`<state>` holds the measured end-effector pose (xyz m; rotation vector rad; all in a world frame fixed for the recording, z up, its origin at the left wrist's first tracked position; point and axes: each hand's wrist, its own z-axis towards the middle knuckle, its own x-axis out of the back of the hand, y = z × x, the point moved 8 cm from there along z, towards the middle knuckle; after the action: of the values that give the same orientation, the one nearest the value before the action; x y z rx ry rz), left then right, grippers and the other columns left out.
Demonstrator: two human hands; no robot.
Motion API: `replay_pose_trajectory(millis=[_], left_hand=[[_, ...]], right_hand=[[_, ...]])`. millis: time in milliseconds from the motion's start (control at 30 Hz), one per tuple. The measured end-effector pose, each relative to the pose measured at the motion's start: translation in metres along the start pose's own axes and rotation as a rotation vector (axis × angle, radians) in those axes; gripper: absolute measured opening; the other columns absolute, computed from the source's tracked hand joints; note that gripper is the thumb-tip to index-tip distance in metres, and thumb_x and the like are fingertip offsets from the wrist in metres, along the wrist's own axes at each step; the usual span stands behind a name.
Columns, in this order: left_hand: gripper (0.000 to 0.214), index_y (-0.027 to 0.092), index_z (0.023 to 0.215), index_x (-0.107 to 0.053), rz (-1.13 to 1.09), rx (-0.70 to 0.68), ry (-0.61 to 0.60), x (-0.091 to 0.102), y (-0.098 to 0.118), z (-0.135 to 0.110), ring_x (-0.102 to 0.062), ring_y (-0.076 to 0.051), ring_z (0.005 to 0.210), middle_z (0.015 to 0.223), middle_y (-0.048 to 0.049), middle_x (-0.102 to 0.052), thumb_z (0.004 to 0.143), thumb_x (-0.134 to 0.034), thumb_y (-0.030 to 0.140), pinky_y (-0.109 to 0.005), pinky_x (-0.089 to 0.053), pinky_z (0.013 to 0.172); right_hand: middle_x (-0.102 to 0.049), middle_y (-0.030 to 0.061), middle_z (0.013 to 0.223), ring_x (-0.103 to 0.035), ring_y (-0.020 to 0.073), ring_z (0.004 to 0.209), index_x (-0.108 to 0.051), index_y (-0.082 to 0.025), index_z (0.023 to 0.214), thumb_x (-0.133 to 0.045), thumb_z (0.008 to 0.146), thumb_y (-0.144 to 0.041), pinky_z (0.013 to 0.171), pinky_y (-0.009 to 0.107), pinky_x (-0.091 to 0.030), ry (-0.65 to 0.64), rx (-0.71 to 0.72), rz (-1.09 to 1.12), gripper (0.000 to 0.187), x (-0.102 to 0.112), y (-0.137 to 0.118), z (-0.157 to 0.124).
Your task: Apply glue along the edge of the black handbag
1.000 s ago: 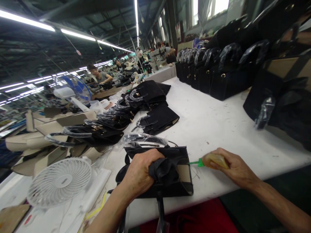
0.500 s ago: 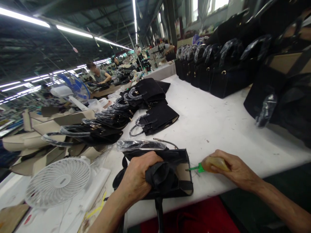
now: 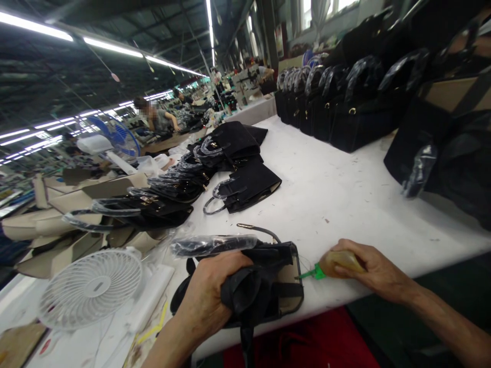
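Bench (image 3: 326,179): white top, dark scraps (image 3: 327,221) scattered mid-surface. Near edge: black handbag (image 3: 279,257) lying down, beige showing at its right end. Left edge: overlapping heap of handbags (image 3: 238,143), handles wrapped in clear film. Single handbag (image 3: 253,186) lies flat just beside the heap, toward centre. Far right side: row of upright handbags (image 3: 345,128), handles likewise wrapped.

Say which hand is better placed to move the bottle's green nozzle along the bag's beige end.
Probably the right hand: it grips the bottle, with the green nozzle at the beige end of the bag. The left hand is gripping bunched black material.
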<state>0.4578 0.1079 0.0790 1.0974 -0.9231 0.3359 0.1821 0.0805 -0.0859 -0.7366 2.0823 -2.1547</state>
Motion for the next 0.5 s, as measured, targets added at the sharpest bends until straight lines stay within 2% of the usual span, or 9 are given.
replay_pose_trajectory(millis=[100,233,367,500], left_hand=[[0.018,0.023,0.085,-0.066,0.006,-0.005,-0.001,-0.001,0.0,0.0,-0.065,-0.008,0.07,0.075,0.0062,-0.069,0.08,-0.055,0.009,-0.017,-0.044,0.065],[0.016,0.022,0.084,-0.067,0.012,-0.013,0.003,-0.001,0.002,0.001,-0.065,-0.009,0.068,0.073,0.0048,-0.069,0.081,-0.055,0.012,-0.019,-0.044,0.062],[0.017,0.022,0.082,-0.067,0.01,-0.016,0.013,0.001,0.005,0.002,-0.065,-0.009,0.067,0.073,0.0051,-0.069,0.079,-0.054,0.011,-0.018,-0.044,0.062],[0.015,0.022,0.081,-0.067,-0.004,-0.017,0.028,0.002,0.007,-0.001,-0.065,-0.008,0.067,0.072,0.0059,-0.07,0.081,-0.054,0.012,-0.017,-0.043,0.062]], right_hand=[[-0.074,0.0028,0.099,-0.067,0.023,0.09,-0.07,-0.025,0.104,-0.068,0.093,-0.056,0.081,0.033,-0.05,0.119,0.026,-0.013,0.033,0.009,-0.003,-0.002],[-0.072,0.0023,0.092,-0.066,0.0207,0.082,-0.07,-0.024,0.098,-0.064,0.096,-0.055,0.075,0.031,-0.05,-0.008,0.039,-0.007,0.031,-0.001,-0.004,-0.002],[-0.073,0.0026,0.095,-0.067,0.0214,0.085,-0.07,-0.025,0.104,-0.067,0.094,-0.056,0.076,0.031,-0.051,0.102,0.069,-0.049,0.033,0.009,-0.006,-0.002],[-0.072,0.0014,0.09,-0.066,0.0209,0.081,-0.07,-0.025,0.098,-0.064,0.096,-0.056,0.074,0.031,-0.05,-0.002,0.027,-0.04,0.032,0.003,-0.004,-0.002]])
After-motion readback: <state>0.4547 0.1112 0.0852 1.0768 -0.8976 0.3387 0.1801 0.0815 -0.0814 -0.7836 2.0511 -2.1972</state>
